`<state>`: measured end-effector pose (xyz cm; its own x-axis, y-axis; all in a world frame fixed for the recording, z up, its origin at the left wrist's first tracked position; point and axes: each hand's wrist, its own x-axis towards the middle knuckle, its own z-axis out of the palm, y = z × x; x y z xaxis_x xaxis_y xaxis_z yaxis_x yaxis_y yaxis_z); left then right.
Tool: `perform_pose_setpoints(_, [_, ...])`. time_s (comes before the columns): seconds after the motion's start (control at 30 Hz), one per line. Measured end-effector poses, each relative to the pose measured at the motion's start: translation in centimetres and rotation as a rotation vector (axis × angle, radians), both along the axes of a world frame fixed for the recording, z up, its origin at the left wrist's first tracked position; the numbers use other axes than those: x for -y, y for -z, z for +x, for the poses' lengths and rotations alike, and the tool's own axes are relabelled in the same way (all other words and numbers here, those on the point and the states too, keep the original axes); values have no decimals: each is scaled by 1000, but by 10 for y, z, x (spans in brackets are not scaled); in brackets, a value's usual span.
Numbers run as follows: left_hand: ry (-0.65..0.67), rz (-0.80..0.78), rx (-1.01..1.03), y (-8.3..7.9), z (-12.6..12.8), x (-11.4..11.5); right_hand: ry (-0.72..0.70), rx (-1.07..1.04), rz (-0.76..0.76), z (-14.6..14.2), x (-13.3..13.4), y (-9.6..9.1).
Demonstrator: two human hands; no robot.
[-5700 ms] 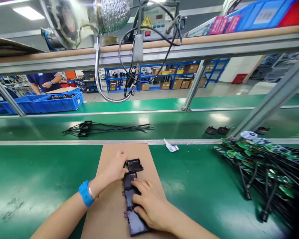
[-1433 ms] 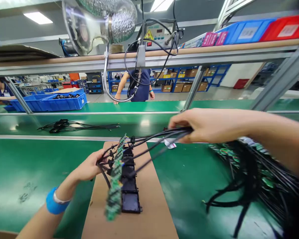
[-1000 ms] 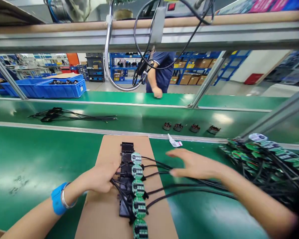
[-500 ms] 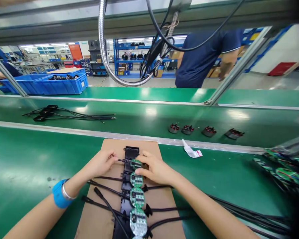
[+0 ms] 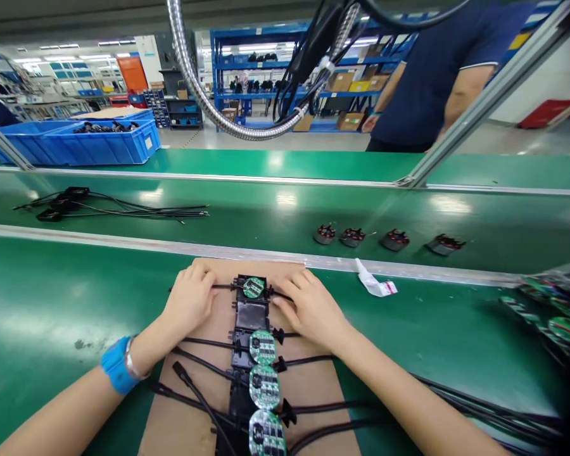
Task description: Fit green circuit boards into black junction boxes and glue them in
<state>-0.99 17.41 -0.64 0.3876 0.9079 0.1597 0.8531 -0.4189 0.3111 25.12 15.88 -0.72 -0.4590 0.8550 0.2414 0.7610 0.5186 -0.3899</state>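
Observation:
A column of black plastic housings [image 5: 250, 315] lies on a brown cardboard sheet [image 5: 218, 329]. Round green circuit boards with black cables sit on them; the top board [image 5: 253, 287] rests in the farthest housing. My left hand [image 5: 189, 303] pinches that board's cable on the left side. On the right, my right hand [image 5: 308, 308] has its fingers curled on the cable. Lower boards [image 5: 263, 347] with their cables [image 5: 204, 345] lie in a row toward me.
A heap of wired green boards [image 5: 551, 310] lies at the right. On the far belt sit several small black-red parts [image 5: 351, 237] and a cable bundle [image 5: 99, 206]. A white scrap [image 5: 375, 287], blue bins [image 5: 95, 142] and a person in dark blue [image 5: 432, 69] are beyond.
After laying the boards and cables onto the housings, both hands moved the top board up into the farthest housing. The belt parts and the person beyond shifted right.

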Motion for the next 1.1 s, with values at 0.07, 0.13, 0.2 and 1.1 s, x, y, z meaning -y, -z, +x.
perform_pose_setpoints(0.07, [148, -80, 52, -5, -3, 17, -62, -31, -49, -6, 19, -9])
perform_pose_setpoints(0.13, [300, -224, 125, -7, -6, 32, -128, -59, -140, -14, 36, -14])
perform_pose_setpoints(0.2, [355, -342, 167, -7, -8, 42, -148, -76, -204, -20, 47, -14])
perform_pose_setpoints(1.1, [473, -419, 203, -6, -14, 76, -226, -93, -361, -29, 89, -17])
